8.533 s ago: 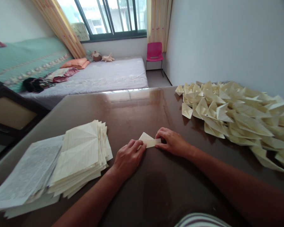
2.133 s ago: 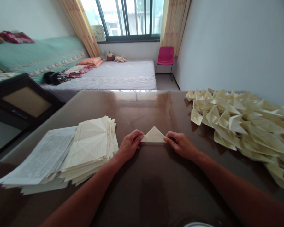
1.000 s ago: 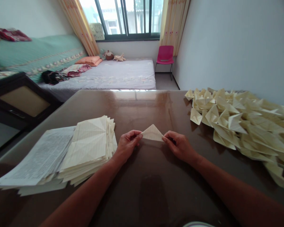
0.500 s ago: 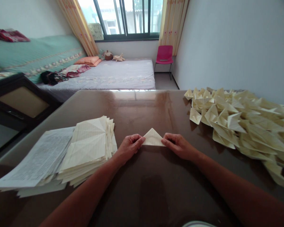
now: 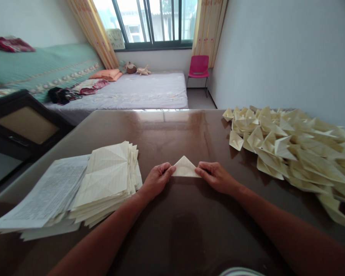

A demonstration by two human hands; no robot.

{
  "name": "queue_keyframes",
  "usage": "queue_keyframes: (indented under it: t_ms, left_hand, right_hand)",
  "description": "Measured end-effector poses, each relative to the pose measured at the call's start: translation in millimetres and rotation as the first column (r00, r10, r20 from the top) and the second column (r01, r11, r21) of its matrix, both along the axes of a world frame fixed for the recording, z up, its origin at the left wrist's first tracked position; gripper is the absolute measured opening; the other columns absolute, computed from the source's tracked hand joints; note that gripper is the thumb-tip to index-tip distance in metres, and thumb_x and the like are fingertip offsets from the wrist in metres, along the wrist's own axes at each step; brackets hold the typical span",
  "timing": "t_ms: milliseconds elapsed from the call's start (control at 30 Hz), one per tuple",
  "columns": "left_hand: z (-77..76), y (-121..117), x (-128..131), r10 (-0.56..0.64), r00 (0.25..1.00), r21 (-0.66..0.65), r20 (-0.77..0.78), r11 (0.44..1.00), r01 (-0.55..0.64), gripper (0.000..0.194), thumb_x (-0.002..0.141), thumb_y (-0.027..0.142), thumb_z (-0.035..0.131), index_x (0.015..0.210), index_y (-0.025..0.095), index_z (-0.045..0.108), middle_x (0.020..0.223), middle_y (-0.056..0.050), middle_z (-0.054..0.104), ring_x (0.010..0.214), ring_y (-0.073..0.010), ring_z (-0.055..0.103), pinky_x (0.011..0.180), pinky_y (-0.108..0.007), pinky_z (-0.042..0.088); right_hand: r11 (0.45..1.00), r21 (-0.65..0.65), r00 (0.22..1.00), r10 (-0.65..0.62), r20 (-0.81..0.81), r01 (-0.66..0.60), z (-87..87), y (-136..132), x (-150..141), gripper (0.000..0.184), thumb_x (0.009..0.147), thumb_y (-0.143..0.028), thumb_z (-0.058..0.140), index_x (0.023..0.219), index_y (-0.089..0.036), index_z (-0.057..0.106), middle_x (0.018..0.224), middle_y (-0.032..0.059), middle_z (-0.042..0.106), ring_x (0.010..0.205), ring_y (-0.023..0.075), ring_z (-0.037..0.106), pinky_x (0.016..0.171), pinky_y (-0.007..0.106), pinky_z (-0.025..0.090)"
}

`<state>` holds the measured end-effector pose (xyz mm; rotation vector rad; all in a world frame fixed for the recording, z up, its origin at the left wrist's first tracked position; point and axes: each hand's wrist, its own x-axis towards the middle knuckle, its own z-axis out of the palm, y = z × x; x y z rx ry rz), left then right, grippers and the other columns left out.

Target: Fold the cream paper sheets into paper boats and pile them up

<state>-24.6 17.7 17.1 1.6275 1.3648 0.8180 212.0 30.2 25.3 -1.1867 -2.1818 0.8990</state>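
Observation:
Between my hands is a small cream folded paper [image 5: 185, 168], a triangle with its peak pointing away from me. My left hand [image 5: 158, 177] pinches its left corner between thumb and fingers. At the right corner, my right hand [image 5: 214, 175] grips in the same way. The paper's lower edge runs straight, just above or on the glossy brown table [image 5: 161, 222]; I cannot tell if it touches. Left of my left hand lies a stack of creased cream paper sheets [image 5: 106, 176], beside printed white sheets [image 5: 46, 191].
A large heap of folded paper boats [image 5: 293, 145] covers the table's right side by the wall. Beyond the table stand a bed [image 5: 149, 90] and a pink chair [image 5: 199, 67]. A dark cabinet [image 5: 25, 126] is at the left.
Earlier a strip on the paper was being folded; now the piece is a plain triangle. It was raised and tilted a second ago, then lowered. Both hands keep their hold.

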Motion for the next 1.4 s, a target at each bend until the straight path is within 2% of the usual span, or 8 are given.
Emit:
queue_keyframes:
  t_ms: [400, 567, 633, 733, 900, 1100, 1267, 1400]
  left_hand:
    - [0.4, 0, -3, 0.013, 0.995, 0.008, -0.103, 1.0, -0.012, 0.052, 0.085, 0.056, 0.05, 0.051, 0.016, 0.049, 0.046, 0.005, 0.038, 0.047, -0.0073, 0.032, 0.046, -0.021, 0.023]
    - [-1.6, -1, -3, 0.101, 0.994, -0.018, 0.04, 0.995, -0.1, 0.058, 0.084, 0.06, 0.049, 0.046, 0.016, 0.046, 0.04, 0.005, 0.034, 0.043, -0.0063, 0.031, 0.043, -0.02, 0.025]
    - [-2.8, -1, -3, 0.114, 0.975, -0.063, 0.19, 0.993, -0.104, 0.053, 0.084, 0.06, 0.05, 0.055, 0.015, 0.053, 0.045, 0.004, 0.043, 0.042, -0.0061, 0.034, 0.042, -0.019, 0.029]
    - [-3.3, -2, -1, 0.058, 0.928, -0.107, 0.369, 0.994, -0.019, 0.038, 0.076, 0.052, 0.065, 0.084, 0.015, 0.061, 0.069, 0.0, 0.061, 0.053, -0.0079, 0.049, 0.045, -0.017, 0.04]
    - [-1.6, -4, 2, 0.042, 0.91, -0.127, 0.412, 0.992, 0.012, 0.057, 0.078, 0.04, 0.067, 0.128, 0.017, 0.051, 0.086, -0.004, 0.065, 0.074, -0.0143, 0.06, 0.057, -0.021, 0.051]
    - [-1.1, -4, 2, 0.045, 0.883, -0.149, 0.468, 0.988, 0.029, 0.062, 0.076, 0.036, 0.069, 0.132, 0.019, 0.049, 0.091, -0.004, 0.065, 0.079, -0.0147, 0.061, 0.06, -0.021, 0.052]
    - [1.1, -6, 2, 0.034, 0.902, -0.085, 0.43, 0.996, 0.003, 0.077, 0.079, 0.035, 0.067, 0.145, 0.026, 0.028, 0.081, 0.0, 0.065, 0.075, -0.0145, 0.064, 0.06, -0.021, 0.052]
    - [2.1, -9, 2, 0.017, 0.96, -0.01, 0.279, 1.0, -0.015, 0.048, 0.085, 0.039, 0.06, 0.129, 0.021, 0.053, 0.079, -0.002, 0.068, 0.073, -0.0137, 0.063, 0.063, -0.021, 0.052]
  right_hand:
    - [0.999, 0.025, 0.999, -0.032, -0.029, 0.033, -2.5, 1, 0, 0.037, 0.092, -0.039, 0.043, 0.061, -0.019, 0.04, 0.057, -0.0041, 0.042, 0.056, 0.0097, 0.039, 0.055, 0.024, 0.029]
    - [0.997, -0.018, 0.994, -0.078, -0.07, 0.077, -3.9, 0, -1, 0.038, 0.091, -0.042, 0.045, 0.061, -0.018, 0.043, 0.057, -0.004, 0.042, 0.057, 0.0099, 0.04, 0.054, 0.024, 0.029]
    - [0.992, -0.057, 0.987, -0.116, -0.113, 0.11, -4.3, -1, -3, 0.039, 0.091, -0.045, 0.045, 0.062, -0.018, 0.044, 0.058, -0.0037, 0.042, 0.058, 0.0102, 0.04, 0.054, 0.023, 0.03]
    - [0.98, -0.151, 0.973, -0.158, -0.17, 0.133, -4.6, -3, -6, 0.041, 0.091, -0.048, 0.043, 0.063, -0.019, 0.045, 0.057, -0.004, 0.041, 0.055, 0.0097, 0.038, 0.051, 0.023, 0.03]
    - [0.984, -0.153, 0.989, -0.107, -0.103, 0.091, -6.9, -5, -8, 0.041, 0.093, -0.047, 0.041, 0.063, -0.019, 0.045, 0.056, -0.0033, 0.047, 0.054, 0.0104, 0.042, 0.052, 0.022, 0.031]
    - [0.995, -0.063, 0.996, -0.079, 0.044, 0.082, -8.8, -6, -10, 0.04, 0.094, -0.043, 0.039, 0.061, -0.02, 0.04, 0.053, -0.0021, 0.049, 0.052, 0.0116, 0.045, 0.052, 0.024, 0.03]
    - [0.994, -0.054, 0.995, -0.099, -0.003, 0.099, -9.9, -5, -9, 0.041, 0.095, -0.042, 0.038, 0.061, -0.02, 0.041, 0.054, -0.0027, 0.048, 0.053, 0.0112, 0.045, 0.053, 0.024, 0.03]
    - [0.996, -0.026, 0.997, -0.083, 0.012, 0.083, -9.2, -5, -8, 0.04, 0.094, -0.042, 0.04, 0.061, -0.02, 0.04, 0.055, -0.0028, 0.047, 0.054, 0.0109, 0.044, 0.054, 0.024, 0.029]
